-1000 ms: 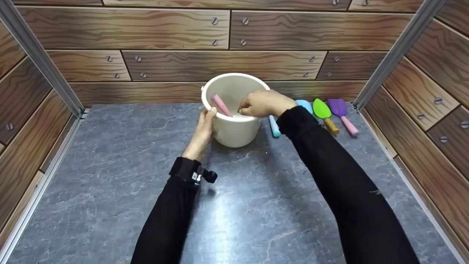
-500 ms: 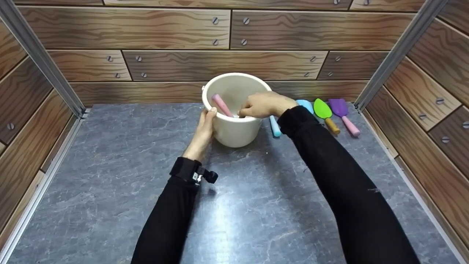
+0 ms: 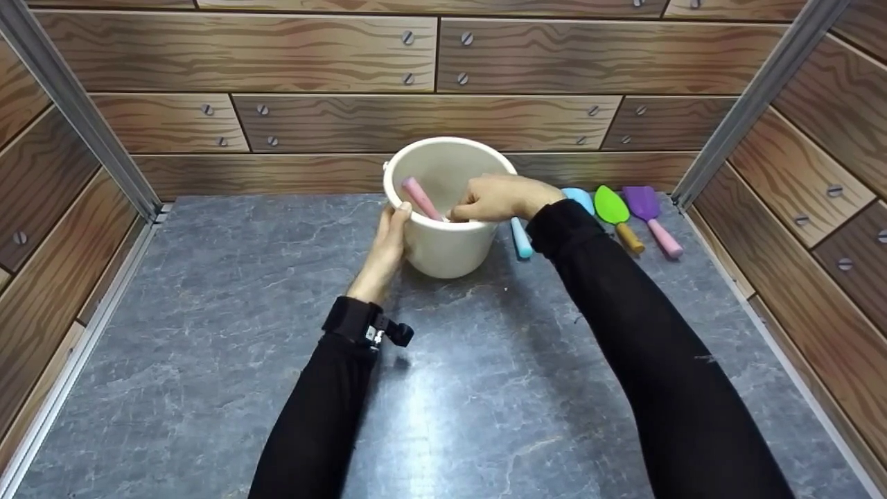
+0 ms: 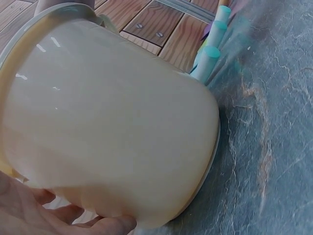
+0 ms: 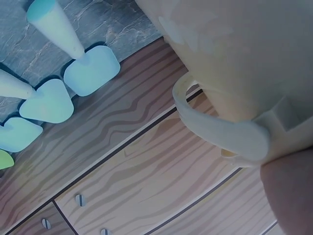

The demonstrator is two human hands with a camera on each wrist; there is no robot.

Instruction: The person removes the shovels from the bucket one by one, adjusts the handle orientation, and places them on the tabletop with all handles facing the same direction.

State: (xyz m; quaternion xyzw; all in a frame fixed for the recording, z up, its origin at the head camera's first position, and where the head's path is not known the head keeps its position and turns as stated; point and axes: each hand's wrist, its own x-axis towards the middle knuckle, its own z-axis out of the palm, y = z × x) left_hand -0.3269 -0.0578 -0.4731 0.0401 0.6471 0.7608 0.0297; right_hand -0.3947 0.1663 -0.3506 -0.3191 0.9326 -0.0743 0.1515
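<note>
A cream bucket stands upright near the back wall. My left hand holds its left side, thumb at the rim; in the left wrist view the fingers lie against the outer wall. Inside leans a pink handle, its lower end hidden. My right hand reaches over the right rim with fingers bent down into the bucket. Its fingertips are mostly hidden, so what they hold cannot be made out. The right wrist view shows the bucket's curved side handle and part of the hand.
Right of the bucket lie several small spatulas: light-blue ones with a pale blue handle showing, a green one and a purple one. Wood-patterned walls enclose the grey marbled surface on the back and sides.
My right hand has shifted very slightly inside the bucket's rim. The left hand, the bucket and the spatulas stay practically where they were.
</note>
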